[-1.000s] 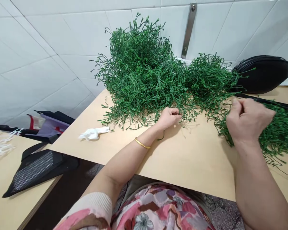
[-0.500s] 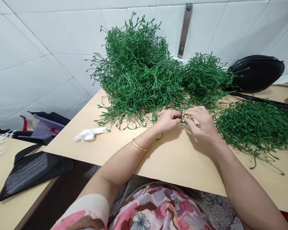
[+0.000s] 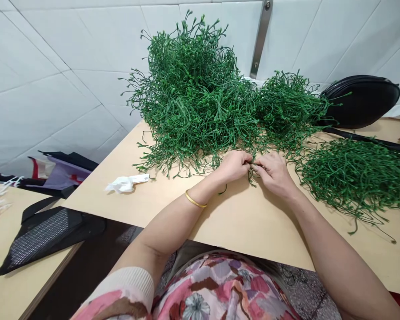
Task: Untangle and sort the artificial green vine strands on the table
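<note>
My left hand (image 3: 234, 165) and my right hand (image 3: 274, 174) meet at the middle of the tan table (image 3: 240, 222), fingertips pinched together on a small green plastic sprig (image 3: 253, 169). A gold bangle (image 3: 195, 200) circles my left wrist. Just behind my hands rises a tall heap of green plastic sprigs (image 3: 193, 98), joined on its right by a lower mound (image 3: 286, 109). A flatter pile of the same sprigs (image 3: 356, 173) lies to the right of my right hand.
A black oval bag (image 3: 362, 100) rests against the tiled wall at the back right. A crumpled white tissue (image 3: 126, 183) lies on the table's left part. A black mesh bag (image 3: 43, 235) sits on a second table at the left.
My right hand came away from the right pile and moved left to meet my left hand; both now pinch the same sprig. My left hand stayed put.
</note>
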Tool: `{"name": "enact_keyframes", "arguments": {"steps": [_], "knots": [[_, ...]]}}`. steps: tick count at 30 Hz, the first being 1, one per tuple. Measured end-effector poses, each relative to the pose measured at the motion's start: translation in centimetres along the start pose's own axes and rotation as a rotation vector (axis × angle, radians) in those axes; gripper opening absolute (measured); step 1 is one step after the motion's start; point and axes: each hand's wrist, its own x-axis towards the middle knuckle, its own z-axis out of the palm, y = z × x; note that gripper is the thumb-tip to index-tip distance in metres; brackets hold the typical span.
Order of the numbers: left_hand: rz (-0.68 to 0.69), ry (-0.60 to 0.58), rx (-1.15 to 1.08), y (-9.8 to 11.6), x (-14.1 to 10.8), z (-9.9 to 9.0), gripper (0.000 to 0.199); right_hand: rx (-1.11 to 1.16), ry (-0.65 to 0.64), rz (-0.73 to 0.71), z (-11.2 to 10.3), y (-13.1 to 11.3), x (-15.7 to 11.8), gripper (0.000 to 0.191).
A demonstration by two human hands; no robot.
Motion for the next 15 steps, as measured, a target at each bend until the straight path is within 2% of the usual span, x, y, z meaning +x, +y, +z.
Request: {"name": "enact_keyframes", "arguments": {"steps": [4, 10, 13, 15], "knots": [[0.056, -0.026, 0.132, -0.5, 0.1, 0.5, 0.017, -0.039, -0.072, 0.012, 0.2, -0.1, 0.1, 0.032], [0.02, -0.029, 0.339, -0.2, 0.2, 1.3, 0.02, -0.171, -0.115, -0.084, 0.3, 0.0, 0.1, 0.03], [0.031, -0.042, 0.38, 0.3, 0.3, 1.8, 0.02, -0.113, -0.169, -0.052, -0.3, -0.2, 0.1, 0.032], [0.011, -0.03, 0.392, 0.1, 0.6, 1.9, 0.018, 0.019, -0.211, -0.045, -1.2, -1.1, 0.1, 0.033]]}}
